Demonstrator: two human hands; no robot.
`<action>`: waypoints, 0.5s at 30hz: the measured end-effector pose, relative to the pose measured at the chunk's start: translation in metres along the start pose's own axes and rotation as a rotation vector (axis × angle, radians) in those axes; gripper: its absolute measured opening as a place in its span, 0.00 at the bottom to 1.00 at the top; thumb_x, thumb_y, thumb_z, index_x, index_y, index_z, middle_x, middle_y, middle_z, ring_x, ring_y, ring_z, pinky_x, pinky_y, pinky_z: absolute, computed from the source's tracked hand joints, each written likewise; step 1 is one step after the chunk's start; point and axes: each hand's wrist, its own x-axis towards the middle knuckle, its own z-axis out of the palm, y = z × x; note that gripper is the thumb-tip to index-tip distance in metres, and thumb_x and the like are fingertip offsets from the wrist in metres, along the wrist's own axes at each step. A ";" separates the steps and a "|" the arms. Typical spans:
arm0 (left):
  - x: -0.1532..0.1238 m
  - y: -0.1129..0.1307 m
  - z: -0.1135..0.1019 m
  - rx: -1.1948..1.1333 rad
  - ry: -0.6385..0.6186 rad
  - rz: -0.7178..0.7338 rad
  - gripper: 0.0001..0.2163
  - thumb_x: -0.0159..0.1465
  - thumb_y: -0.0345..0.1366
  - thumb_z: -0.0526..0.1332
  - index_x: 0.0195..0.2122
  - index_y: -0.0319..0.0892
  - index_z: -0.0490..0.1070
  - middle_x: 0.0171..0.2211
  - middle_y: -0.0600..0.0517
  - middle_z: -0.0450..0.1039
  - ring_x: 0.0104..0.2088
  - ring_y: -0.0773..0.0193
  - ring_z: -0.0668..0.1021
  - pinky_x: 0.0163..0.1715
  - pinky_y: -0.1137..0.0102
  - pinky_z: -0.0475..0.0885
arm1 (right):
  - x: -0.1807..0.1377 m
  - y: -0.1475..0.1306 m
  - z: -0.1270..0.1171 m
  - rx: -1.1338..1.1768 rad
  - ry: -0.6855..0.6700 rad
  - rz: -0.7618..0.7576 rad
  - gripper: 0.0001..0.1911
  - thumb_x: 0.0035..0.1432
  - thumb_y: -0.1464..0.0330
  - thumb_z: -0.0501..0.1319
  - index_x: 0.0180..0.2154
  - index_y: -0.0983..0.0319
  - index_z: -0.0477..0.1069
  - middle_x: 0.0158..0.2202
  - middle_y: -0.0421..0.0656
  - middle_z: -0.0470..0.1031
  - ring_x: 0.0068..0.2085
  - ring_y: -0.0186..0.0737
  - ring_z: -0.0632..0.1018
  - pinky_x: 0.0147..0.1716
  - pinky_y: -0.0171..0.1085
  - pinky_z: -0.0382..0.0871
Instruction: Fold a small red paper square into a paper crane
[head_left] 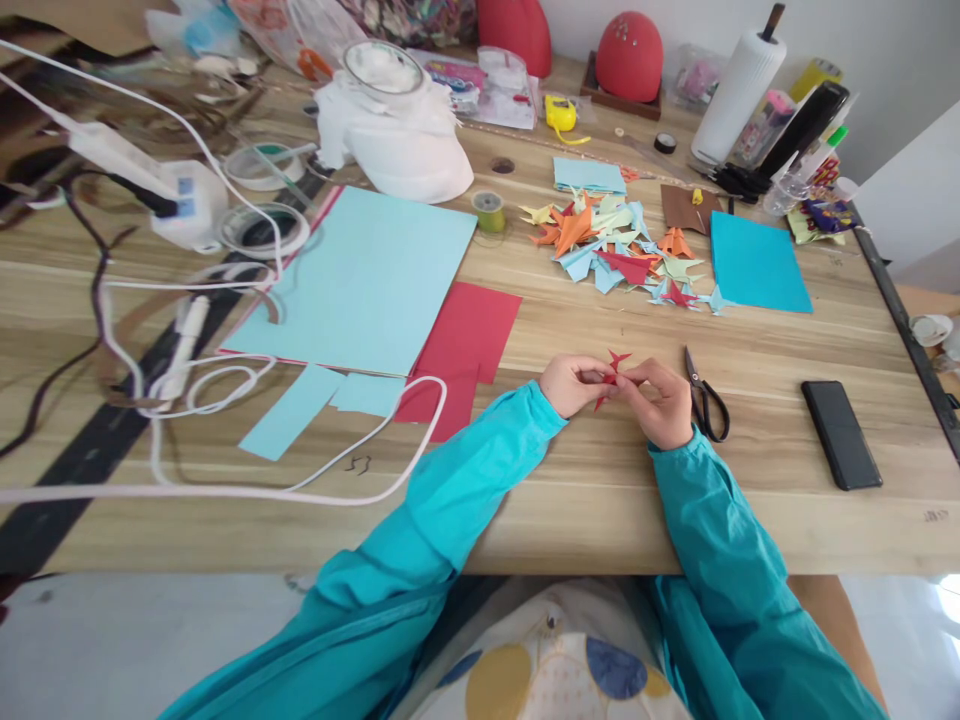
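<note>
Over the middle of the wooden table, my left hand [571, 384] and my right hand [658, 398] meet with fingertips pinched on one small red folded-paper figure [618, 358]. Its pointed tips stick out above and below my fingers, which cover its middle. Black-handled scissors [705, 395] lie just right of my right hand. Beyond my hands is a heap of folded-paper figures [622, 240] in orange, light blue, pale green, yellow and red. Red paper sheets [480, 325] lie to the left of my left hand.
Light blue sheets [375, 270] and a paper strip [292, 412] lie left, with a white cable [360, 497] looping nearby. A phone [841, 434] rests at right, below a blue paper stack [757, 262]. A thread spool [490, 212] and yellow tape measure [560, 113] stand farther back.
</note>
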 end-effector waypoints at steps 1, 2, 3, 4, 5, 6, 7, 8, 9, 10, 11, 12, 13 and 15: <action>0.000 0.000 0.000 0.009 0.010 -0.001 0.17 0.37 0.38 0.72 0.27 0.36 0.75 0.20 0.51 0.75 0.22 0.64 0.77 0.26 0.69 0.74 | 0.000 0.000 0.000 0.015 0.027 0.008 0.06 0.54 0.64 0.61 0.27 0.59 0.73 0.25 0.41 0.73 0.28 0.38 0.73 0.31 0.39 0.68; 0.000 0.000 -0.001 0.009 0.018 -0.003 0.17 0.37 0.38 0.72 0.27 0.36 0.75 0.20 0.51 0.75 0.22 0.64 0.77 0.26 0.69 0.74 | -0.001 0.000 -0.001 0.037 0.065 0.026 0.07 0.54 0.63 0.60 0.27 0.59 0.72 0.25 0.41 0.73 0.28 0.37 0.73 0.31 0.39 0.68; 0.000 0.001 -0.001 -0.001 0.024 -0.008 0.17 0.36 0.38 0.72 0.27 0.36 0.74 0.21 0.51 0.75 0.22 0.64 0.77 0.27 0.69 0.74 | -0.001 0.001 -0.001 0.060 0.112 0.054 0.09 0.55 0.62 0.59 0.27 0.59 0.71 0.25 0.41 0.72 0.28 0.37 0.72 0.31 0.38 0.67; 0.000 0.002 -0.001 -0.021 0.027 -0.015 0.17 0.36 0.38 0.73 0.27 0.35 0.74 0.21 0.51 0.75 0.22 0.64 0.77 0.28 0.68 0.74 | -0.001 0.002 -0.001 0.078 0.161 0.092 0.11 0.56 0.61 0.58 0.26 0.60 0.70 0.24 0.40 0.71 0.28 0.36 0.72 0.31 0.38 0.67; 0.000 0.003 -0.001 -0.046 0.024 -0.024 0.18 0.36 0.38 0.73 0.27 0.35 0.74 0.21 0.50 0.76 0.23 0.64 0.77 0.29 0.67 0.75 | -0.001 0.004 -0.001 0.091 0.203 0.138 0.13 0.57 0.60 0.57 0.25 0.60 0.68 0.23 0.40 0.70 0.27 0.36 0.71 0.30 0.37 0.67; 0.000 0.005 -0.001 -0.075 0.019 -0.031 0.18 0.36 0.38 0.73 0.27 0.35 0.73 0.22 0.50 0.76 0.23 0.64 0.78 0.30 0.66 0.75 | 0.000 0.007 -0.001 0.090 0.236 0.186 0.15 0.57 0.59 0.56 0.23 0.61 0.67 0.21 0.39 0.69 0.25 0.35 0.71 0.29 0.36 0.66; 0.000 0.006 -0.001 -0.101 0.014 -0.037 0.19 0.36 0.38 0.73 0.27 0.35 0.73 0.22 0.50 0.76 0.23 0.63 0.78 0.31 0.66 0.75 | 0.000 0.009 0.000 0.085 0.254 0.232 0.16 0.56 0.59 0.57 0.21 0.61 0.66 0.19 0.39 0.68 0.24 0.34 0.70 0.27 0.35 0.66; 0.000 0.008 -0.001 -0.123 0.011 -0.041 0.19 0.36 0.38 0.73 0.28 0.35 0.73 0.22 0.50 0.76 0.23 0.63 0.78 0.31 0.65 0.75 | 0.001 0.011 0.000 0.091 0.257 0.272 0.15 0.54 0.59 0.60 0.21 0.61 0.66 0.19 0.39 0.68 0.23 0.34 0.69 0.26 0.35 0.65; -0.001 0.009 -0.001 -0.141 0.011 -0.043 0.19 0.36 0.38 0.73 0.28 0.34 0.73 0.22 0.50 0.76 0.23 0.63 0.78 0.31 0.65 0.76 | 0.002 0.013 0.001 0.108 0.269 0.290 0.12 0.51 0.60 0.62 0.24 0.61 0.68 0.21 0.39 0.69 0.23 0.34 0.70 0.25 0.35 0.65; -0.001 0.009 -0.001 -0.154 0.015 -0.044 0.19 0.36 0.38 0.73 0.28 0.34 0.73 0.22 0.50 0.76 0.23 0.63 0.78 0.30 0.66 0.76 | 0.002 0.014 0.002 0.134 0.251 0.288 0.11 0.49 0.60 0.64 0.27 0.61 0.70 0.23 0.40 0.71 0.25 0.34 0.71 0.25 0.35 0.66; -0.001 0.010 -0.001 -0.163 0.017 -0.046 0.20 0.36 0.38 0.73 0.29 0.34 0.73 0.22 0.50 0.76 0.23 0.63 0.78 0.30 0.66 0.76 | 0.002 0.014 0.002 0.163 0.221 0.275 0.11 0.49 0.60 0.64 0.31 0.61 0.71 0.25 0.40 0.73 0.27 0.35 0.73 0.26 0.35 0.67; -0.001 0.010 -0.001 -0.170 0.017 -0.049 0.20 0.35 0.38 0.73 0.29 0.34 0.74 0.22 0.50 0.77 0.23 0.63 0.78 0.30 0.66 0.76 | 0.002 0.014 0.003 0.190 0.174 0.254 0.11 0.49 0.61 0.64 0.33 0.61 0.72 0.27 0.41 0.74 0.28 0.36 0.74 0.28 0.36 0.69; -0.001 0.011 -0.001 -0.170 0.014 -0.052 0.20 0.35 0.38 0.73 0.29 0.35 0.74 0.22 0.50 0.77 0.23 0.63 0.78 0.29 0.66 0.76 | 0.002 0.013 0.004 0.205 0.120 0.230 0.11 0.50 0.61 0.64 0.35 0.60 0.72 0.28 0.42 0.75 0.30 0.37 0.75 0.30 0.37 0.70; -0.001 0.010 -0.001 -0.158 0.006 -0.055 0.20 0.35 0.38 0.73 0.29 0.35 0.74 0.22 0.50 0.77 0.23 0.63 0.78 0.30 0.66 0.76 | 0.001 0.011 0.004 0.189 0.042 0.186 0.09 0.51 0.62 0.63 0.34 0.60 0.74 0.30 0.43 0.76 0.31 0.38 0.76 0.32 0.38 0.71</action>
